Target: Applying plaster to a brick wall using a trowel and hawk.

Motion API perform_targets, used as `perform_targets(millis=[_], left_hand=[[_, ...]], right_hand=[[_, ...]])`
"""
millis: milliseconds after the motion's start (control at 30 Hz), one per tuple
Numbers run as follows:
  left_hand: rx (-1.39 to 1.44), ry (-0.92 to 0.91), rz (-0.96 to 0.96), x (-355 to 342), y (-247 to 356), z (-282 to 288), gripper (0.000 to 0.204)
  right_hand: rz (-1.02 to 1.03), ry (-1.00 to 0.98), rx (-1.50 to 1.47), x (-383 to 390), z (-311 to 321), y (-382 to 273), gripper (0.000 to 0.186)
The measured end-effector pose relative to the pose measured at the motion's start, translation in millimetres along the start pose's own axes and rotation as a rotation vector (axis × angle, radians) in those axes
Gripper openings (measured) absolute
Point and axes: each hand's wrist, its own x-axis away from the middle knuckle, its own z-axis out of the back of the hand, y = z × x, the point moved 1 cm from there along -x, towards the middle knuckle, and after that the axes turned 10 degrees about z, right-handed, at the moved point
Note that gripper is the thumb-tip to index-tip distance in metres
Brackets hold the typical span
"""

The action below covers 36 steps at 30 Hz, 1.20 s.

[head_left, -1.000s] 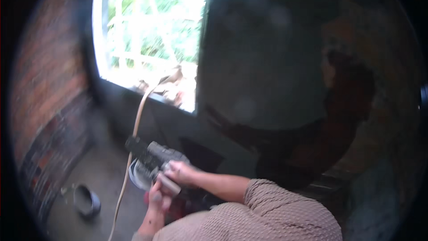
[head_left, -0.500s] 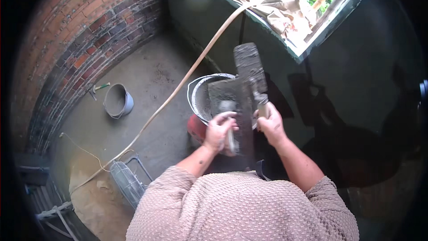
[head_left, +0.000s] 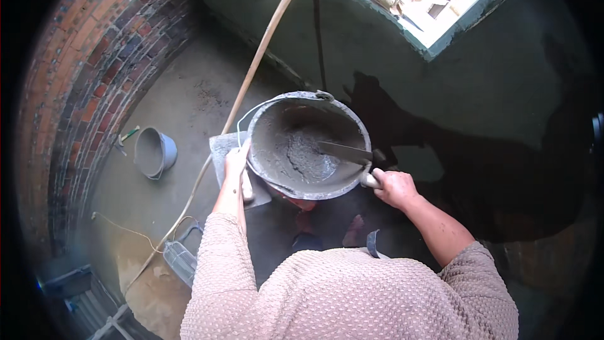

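A large bucket with wet grey mortar inside stands in front of me, its mouth facing up at me. My right hand is closed round the pale handle of a trowel, at the bucket's right rim. The trowel's blade reaches over the rim into the bucket, its tip at the mortar. At the left rim, my left hand holds a flat grey plastering float with a pale handle, against the bucket's side. My left fingertips meet the rim and are partly hidden.
A smaller bucket and a green-handled tool are on the floor by the curved-looking brick wall. A long pale hose crosses at left. A fan-like wire cage stands nearer me. Ahead is a grey wall with a window opening.
Both hands have moved apart to either side of the bucket. The trowel has swung down from upright into the bucket, and the float has gone left. The bucket appears larger and more central.
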Motion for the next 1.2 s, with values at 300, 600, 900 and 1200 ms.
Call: perform_targets(millis=[300,600,900,1200], left_hand=[[0.446,-0.131,0.072,-35,-4,-25,0.048],[0.536,-0.260,-0.061,13,4,-49,0.046],[-0.261,0.073,-0.392,130,110,-50,0.047],[-0.290,0.219,-0.467,126,127,-99,0.050]], right_hand=[[-0.313,0.557,-0.977,-88,-38,3,0.028],[-0.125,0.241,-0.541,-19,-23,14,0.018],[0.247,0.241,0.102,-45,6,20,0.012],[-0.378,-0.294,-0.818,-98,-57,30,0.014]])
